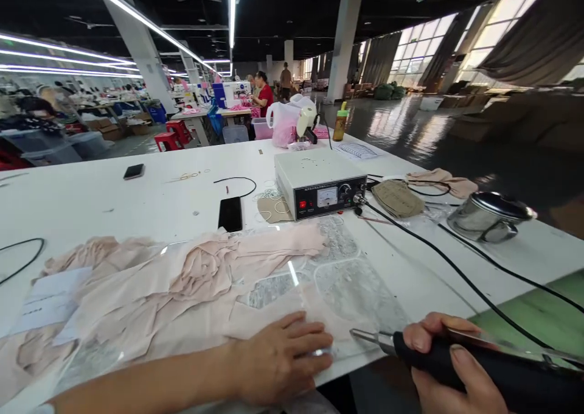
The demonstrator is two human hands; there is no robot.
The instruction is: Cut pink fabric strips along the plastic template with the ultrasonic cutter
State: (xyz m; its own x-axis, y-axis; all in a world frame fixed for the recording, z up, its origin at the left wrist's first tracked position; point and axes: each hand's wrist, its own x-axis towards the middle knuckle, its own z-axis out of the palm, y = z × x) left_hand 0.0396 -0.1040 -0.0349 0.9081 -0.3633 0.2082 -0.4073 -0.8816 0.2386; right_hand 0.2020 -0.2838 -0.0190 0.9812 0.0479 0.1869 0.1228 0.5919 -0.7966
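Note:
My left hand (285, 356) lies flat, fingers stretched out, on a piece of pale pink fabric (278, 316) over a clear plastic sheet (360, 292) at the table's near edge. My right hand (451, 371) is closed around a black-handled tool (479, 368) with a metal tip (367, 337) that points left toward my left fingertips. A black cable (438, 256) runs from the tool to a white control box (319, 185) with a meter and knobs. A heap of pink fabric pieces (182, 274) lies to the left.
On the white table (91, 201) lie two phones (230, 213), (134, 171), a steel pot (490, 216), tan fabric pieces (399, 198), a bottle (339, 123) and a white bag (285, 122). People work at tables far back (263, 94).

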